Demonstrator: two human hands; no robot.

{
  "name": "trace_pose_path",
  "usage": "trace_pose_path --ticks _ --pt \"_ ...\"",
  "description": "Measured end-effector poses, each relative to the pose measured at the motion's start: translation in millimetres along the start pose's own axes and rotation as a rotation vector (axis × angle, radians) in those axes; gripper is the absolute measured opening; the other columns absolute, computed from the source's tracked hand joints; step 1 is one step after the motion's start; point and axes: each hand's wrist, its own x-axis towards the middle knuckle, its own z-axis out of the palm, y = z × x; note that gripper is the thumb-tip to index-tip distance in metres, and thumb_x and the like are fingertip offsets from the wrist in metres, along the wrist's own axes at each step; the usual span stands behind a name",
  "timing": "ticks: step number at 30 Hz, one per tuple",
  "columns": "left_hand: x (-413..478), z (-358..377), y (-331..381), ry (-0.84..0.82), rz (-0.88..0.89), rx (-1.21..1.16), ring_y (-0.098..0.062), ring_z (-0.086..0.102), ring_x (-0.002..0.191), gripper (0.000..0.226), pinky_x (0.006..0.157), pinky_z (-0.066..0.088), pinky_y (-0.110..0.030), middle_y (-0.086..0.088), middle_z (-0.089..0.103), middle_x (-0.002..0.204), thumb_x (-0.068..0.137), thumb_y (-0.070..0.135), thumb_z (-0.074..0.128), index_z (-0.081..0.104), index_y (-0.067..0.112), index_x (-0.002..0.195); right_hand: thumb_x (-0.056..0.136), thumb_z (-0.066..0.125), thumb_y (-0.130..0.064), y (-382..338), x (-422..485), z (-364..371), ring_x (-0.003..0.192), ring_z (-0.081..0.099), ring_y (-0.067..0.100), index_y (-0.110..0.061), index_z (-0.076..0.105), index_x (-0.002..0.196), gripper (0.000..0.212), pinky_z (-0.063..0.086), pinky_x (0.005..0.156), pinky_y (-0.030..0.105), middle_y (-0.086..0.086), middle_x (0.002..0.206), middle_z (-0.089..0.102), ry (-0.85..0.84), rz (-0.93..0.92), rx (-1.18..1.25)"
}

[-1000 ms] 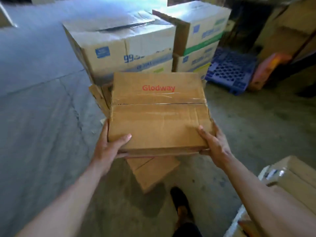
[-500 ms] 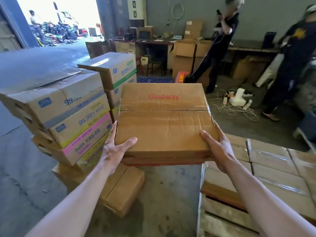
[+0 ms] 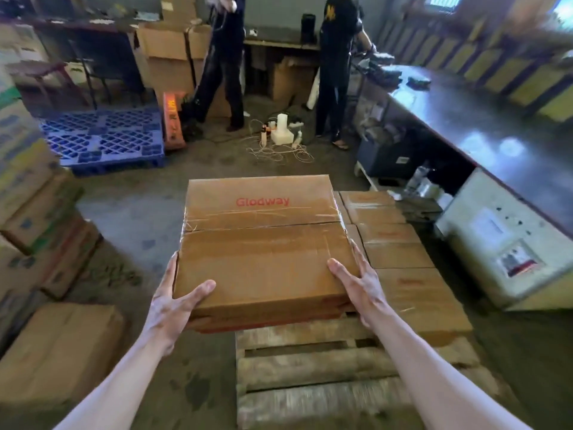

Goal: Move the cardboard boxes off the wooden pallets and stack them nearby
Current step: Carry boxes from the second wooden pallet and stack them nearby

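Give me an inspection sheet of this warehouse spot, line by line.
Surface: concrete floor; wooden pallet, near slats bare.
Job's things: Glodway box carried in both hands; flat boxes on the pallet's right side.
Clutter: box stacks at left.
Hands: left hand and right hand hold the box by its sides, thumbs on top.
Cables: white cords tangled on the floor.
Surroundings: blue plastic pallet, one person, another person, dark counter.

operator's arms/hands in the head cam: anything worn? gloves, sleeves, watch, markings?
Nothing worn that shows. Left hand and right hand are bare: no gloves, rings or tape. Left forearm and right forearm are bare down to the frame edge: no sleeve, watch, strap or marking.
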Motion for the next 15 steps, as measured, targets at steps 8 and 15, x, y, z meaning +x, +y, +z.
trace_pose_path --ticks 8,15 --pt "1 123 -80 -0.049 -0.145 0.014 -0.019 0.043 0.139 0.124 0.118 0.032 -0.048 0.006 0.044 0.154 0.038 0.073 0.084 0.027 0.062 0.148 0.075 0.076 -0.062 113 31 -77 0.142 0.036 0.023 -0.058 0.033 0.145 0.082 0.033 0.116 0.049 -0.006 0.155 0.036 -0.008 0.187 -0.002" --pt "73 195 -197 -0.042 -0.219 0.017 0.001 0.063 0.1 0.12 0.079 0.043 -0.013 0.024 0.066 0.106 0.043 0.052 0.091 0.036 0.044 0.15 0.046 0.081 -0.081 252 97 -64 0.12 0.059 0.013 -0.048 0.046 0.146 0.11 0.053 0.101 0.041 -0.011 0.139 0.057 0.036 0.293 0.021"
